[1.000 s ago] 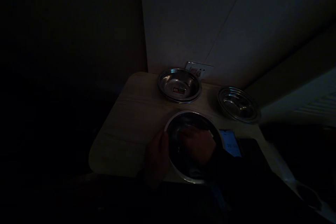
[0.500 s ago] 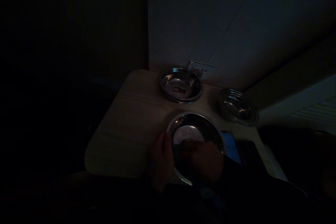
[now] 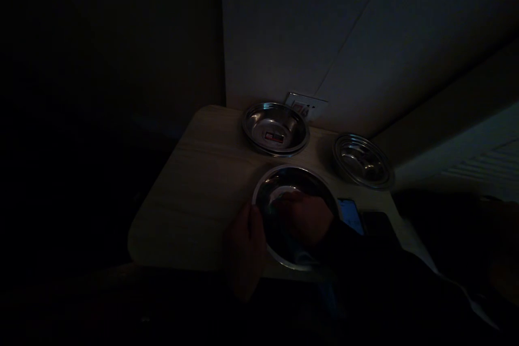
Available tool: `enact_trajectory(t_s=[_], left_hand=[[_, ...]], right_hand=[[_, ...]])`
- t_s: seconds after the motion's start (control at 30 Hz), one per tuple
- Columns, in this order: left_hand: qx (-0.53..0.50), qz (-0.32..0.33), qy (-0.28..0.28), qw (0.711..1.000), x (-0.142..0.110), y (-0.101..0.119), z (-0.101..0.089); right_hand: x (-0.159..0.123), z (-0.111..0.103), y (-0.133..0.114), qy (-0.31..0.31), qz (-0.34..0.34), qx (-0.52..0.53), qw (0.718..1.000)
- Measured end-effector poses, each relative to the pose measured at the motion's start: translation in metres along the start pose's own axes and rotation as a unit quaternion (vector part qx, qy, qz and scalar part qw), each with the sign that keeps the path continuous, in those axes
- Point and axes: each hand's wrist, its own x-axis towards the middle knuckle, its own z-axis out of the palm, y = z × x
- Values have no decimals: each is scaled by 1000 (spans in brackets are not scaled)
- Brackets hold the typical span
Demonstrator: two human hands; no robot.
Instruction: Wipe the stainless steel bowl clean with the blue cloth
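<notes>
The scene is very dark. A steel bowl (image 3: 302, 179) stands tilted at the near edge of a small wooden table (image 3: 194, 194). My left hand (image 3: 245, 246) grips its left rim, fingers closed round it. Inside the bowl my right hand (image 3: 306, 219) is closed on a bluish cloth (image 3: 294, 248) pressed against the metal. The cloth's tail hangs below the bowl.
Two more steel bowls stand at the back: one with a sticker inside (image 3: 275, 128), one at the right (image 3: 362, 160). A lit phone (image 3: 351, 215) lies right of the near bowl. A wall socket (image 3: 305, 104) sits behind the table. The left side is black.
My right hand has moved up and back inside the bowl with the cloth. The left hand stays on the rim. The camera has shifted a little.
</notes>
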Motion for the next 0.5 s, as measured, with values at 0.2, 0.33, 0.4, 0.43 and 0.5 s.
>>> enact_trajectory(t_s=[0.2, 0.33, 0.4, 0.43, 0.5], left_hand=[[-44, -18, -18, 999, 14, -2, -8], [-89, 52, -77, 992, 30, -3, -11], [-80, 51, -97, 991, 32, -3, -9], [-74, 46, -96, 992, 31, -3, -8], [-69, 45, -90, 993, 28, -3, -7]], right_hand=[[0, -7, 0, -27, -28, 19, 999], [-4, -15, 1, -34, -51, 17, 998], [-8, -15, 1, -42, -73, 21, 996], [-10, -14, 1, -49, -85, 21, 995], [-16, -11, 0, -67, -96, 18, 993]])
